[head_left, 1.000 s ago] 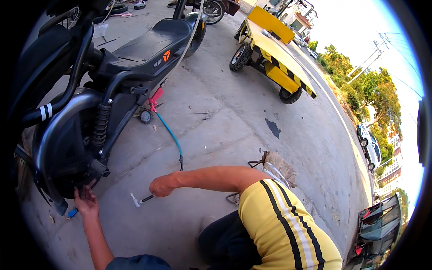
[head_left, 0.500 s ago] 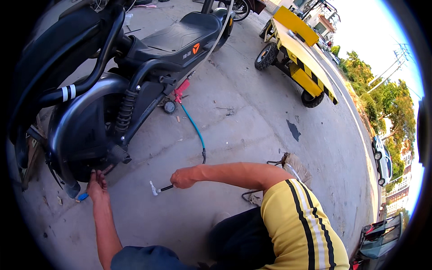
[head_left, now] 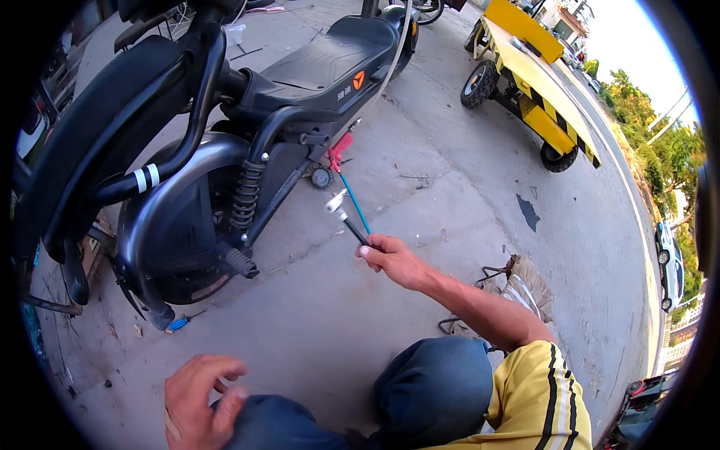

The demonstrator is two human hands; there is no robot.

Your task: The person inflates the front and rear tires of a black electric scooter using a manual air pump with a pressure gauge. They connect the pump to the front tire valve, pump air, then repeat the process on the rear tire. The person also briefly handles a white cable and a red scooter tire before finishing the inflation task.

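Observation:
My right hand (head_left: pixel 390 259) is closed on the black stem of an air hose, whose silver double-headed air chuck (head_left: pixel 337 202) points up and left. Behind the chuck, a teal hose (head_left: pixel 356 201) runs toward a red tool or coupling (head_left: pixel 340 152) beside the scooter. My left hand (head_left: pixel 199 397) is by my left knee, holding nothing, its slightly blurred fingers bent and apart from the thumb. In front of me stands a black electric scooter (head_left: pixel 322 60). Its near wheel (head_left: pixel 199 289) sits under a dark fender, away from both hands.
A small blue object (head_left: pixel 177 324) lies on the concrete by the wheel. A low folding stool (head_left: pixel 529 289) with a cloth seat is under my right arm. Farther off stands a yellow three-wheeled flat cart (head_left: pixel 551 97), with a parked white car (head_left: pixel 670 262) at the right.
My left hand has left the wheel's lower edge and come back to my knee. My right hand has carried the air chuck forward and up, toward the scooter's side. The view has shifted.

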